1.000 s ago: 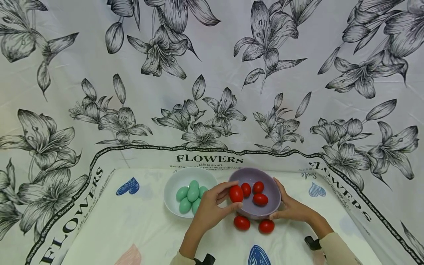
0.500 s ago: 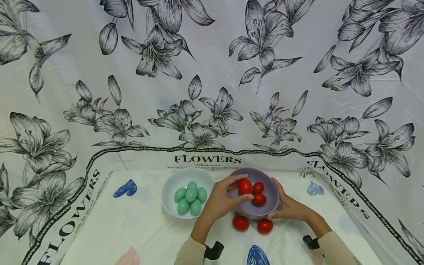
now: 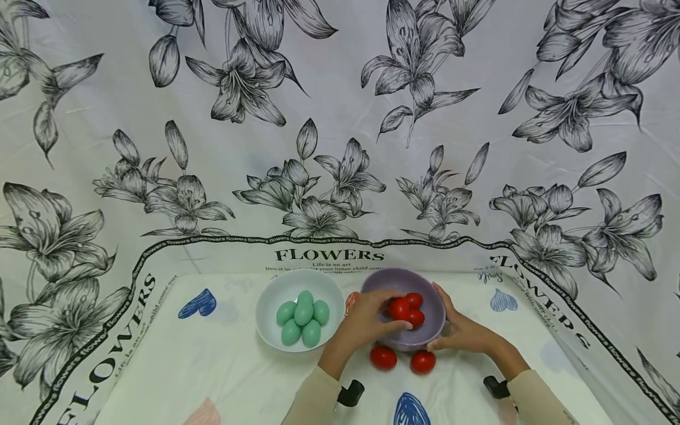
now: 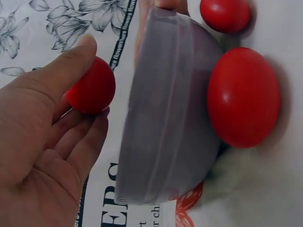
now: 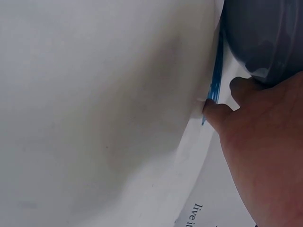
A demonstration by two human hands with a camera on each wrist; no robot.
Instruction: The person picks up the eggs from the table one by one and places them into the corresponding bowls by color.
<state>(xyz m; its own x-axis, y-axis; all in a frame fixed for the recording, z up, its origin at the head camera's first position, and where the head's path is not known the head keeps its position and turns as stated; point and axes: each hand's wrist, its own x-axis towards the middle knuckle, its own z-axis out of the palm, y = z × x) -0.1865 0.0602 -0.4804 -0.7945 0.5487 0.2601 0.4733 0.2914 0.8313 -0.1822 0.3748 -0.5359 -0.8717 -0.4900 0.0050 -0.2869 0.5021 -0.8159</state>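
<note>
My left hand pinches a red egg between thumb and fingers, over the left part of the purple bowl. Inside that bowl two more red eggs show beside the held one; the hand and egg cover part of the inside. My right hand holds the bowl's right side, thumb toward the near side and fingers along the far right. In the right wrist view its fingers touch the bowl's outer wall. On the cloth just in front of the bowl lie two red eggs.
Left of the purple bowl stands a white bowl holding several mint green eggs. A white cloth with heart prints covers the table. Behind it hangs a flower-printed curtain.
My left hand has moved right with the red egg, from the bowl's left rim to over its inside. The right hand keeps its hold on the bowl. The whole view has shifted slightly.
</note>
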